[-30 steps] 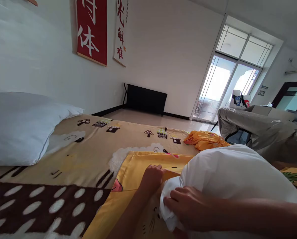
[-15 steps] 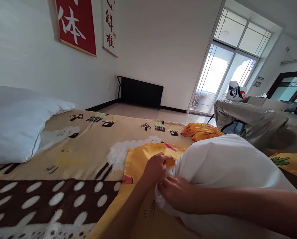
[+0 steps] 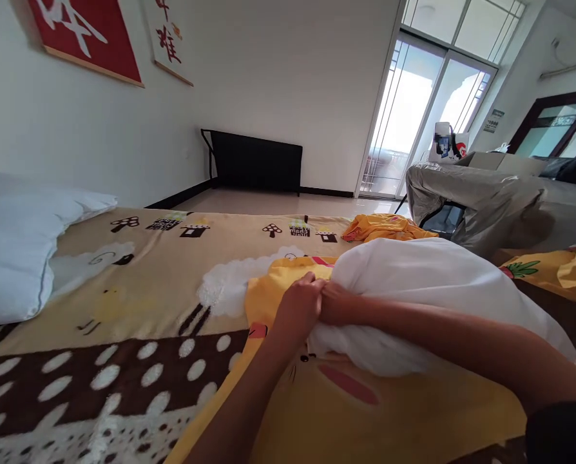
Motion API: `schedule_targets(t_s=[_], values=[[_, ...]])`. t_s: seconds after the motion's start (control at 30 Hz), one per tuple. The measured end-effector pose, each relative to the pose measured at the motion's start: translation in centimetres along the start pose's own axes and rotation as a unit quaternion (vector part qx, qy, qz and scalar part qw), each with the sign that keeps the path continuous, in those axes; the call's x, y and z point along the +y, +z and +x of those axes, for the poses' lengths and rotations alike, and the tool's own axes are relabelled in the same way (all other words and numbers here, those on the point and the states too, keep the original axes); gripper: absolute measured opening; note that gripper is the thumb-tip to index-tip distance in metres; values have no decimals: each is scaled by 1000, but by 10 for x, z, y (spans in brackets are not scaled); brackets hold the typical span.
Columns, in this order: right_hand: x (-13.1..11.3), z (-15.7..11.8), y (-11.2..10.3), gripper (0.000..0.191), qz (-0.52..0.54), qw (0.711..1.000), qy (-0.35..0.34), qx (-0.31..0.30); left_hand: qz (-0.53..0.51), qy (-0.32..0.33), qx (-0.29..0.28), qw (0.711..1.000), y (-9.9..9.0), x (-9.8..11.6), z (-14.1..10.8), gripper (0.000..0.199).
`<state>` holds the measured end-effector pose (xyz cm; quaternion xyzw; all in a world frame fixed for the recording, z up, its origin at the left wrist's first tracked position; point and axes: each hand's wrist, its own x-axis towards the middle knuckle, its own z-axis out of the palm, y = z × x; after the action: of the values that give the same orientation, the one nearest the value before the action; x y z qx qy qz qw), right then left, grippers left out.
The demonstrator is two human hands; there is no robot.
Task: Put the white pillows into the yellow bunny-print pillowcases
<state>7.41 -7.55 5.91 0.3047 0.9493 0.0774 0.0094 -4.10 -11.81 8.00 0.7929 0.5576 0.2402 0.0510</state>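
A plump white pillow (image 3: 413,270) lies over a yellow pillowcase (image 3: 442,412) printed with a rabbit face, on the bed. My left hand (image 3: 303,301) is closed at the case's far part, with yellow cloth bunched about its fingers. Right against it, my right hand (image 3: 337,304) is closed on the pillow's near left end. The two hands touch, and their fingertips are partly hidden behind each other and the cloth. My right forearm stretches across the pillow.
The bed's blanket (image 3: 157,277) has sheep and dots on it. Another white pillow (image 3: 12,251) lies at left. Crumpled orange cloth (image 3: 387,227) sits at the far edge, and yellow cloth (image 3: 539,267) at right. Beyond stand a plastic-covered piece of furniture (image 3: 481,193) and a black folded frame (image 3: 256,161).
My right hand has moved up and inward against my left hand, carrying the pillow's end with it. More of the rabbit print shows below the pillow. The view has shifted.
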Motion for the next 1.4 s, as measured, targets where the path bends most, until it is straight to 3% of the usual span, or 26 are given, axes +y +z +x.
schedule_targets(t_s=[0.13,0.37,0.5,0.57,0.8,0.97,1.13,1.27,1.4], values=[[16,-1,-11,25,2,1000,-8,12,86,-49,18,995,-2,1,-3,39],[16,-24,-28,20,-13,999,-25,46,174,-138,-75,972,11,-7,-23,28],[20,-41,-32,29,-12,994,-80,77,223,-170,-28,960,19,-14,-34,25],[25,-44,-28,32,-14,994,-76,79,236,-174,-23,956,18,-12,-36,28],[42,-29,-22,29,-44,997,-35,57,173,-177,-116,962,-13,7,-27,34],[25,-35,-34,20,-46,996,-32,66,203,-195,-62,958,-33,36,-8,24],[5,-62,-39,18,-52,991,-82,88,180,-175,-38,967,-27,42,17,30],[4,-74,-33,20,-73,984,-119,114,111,-158,-93,977,-18,33,22,21],[1,-74,-27,20,-76,982,-128,118,72,-163,-150,972,-16,28,16,31]])
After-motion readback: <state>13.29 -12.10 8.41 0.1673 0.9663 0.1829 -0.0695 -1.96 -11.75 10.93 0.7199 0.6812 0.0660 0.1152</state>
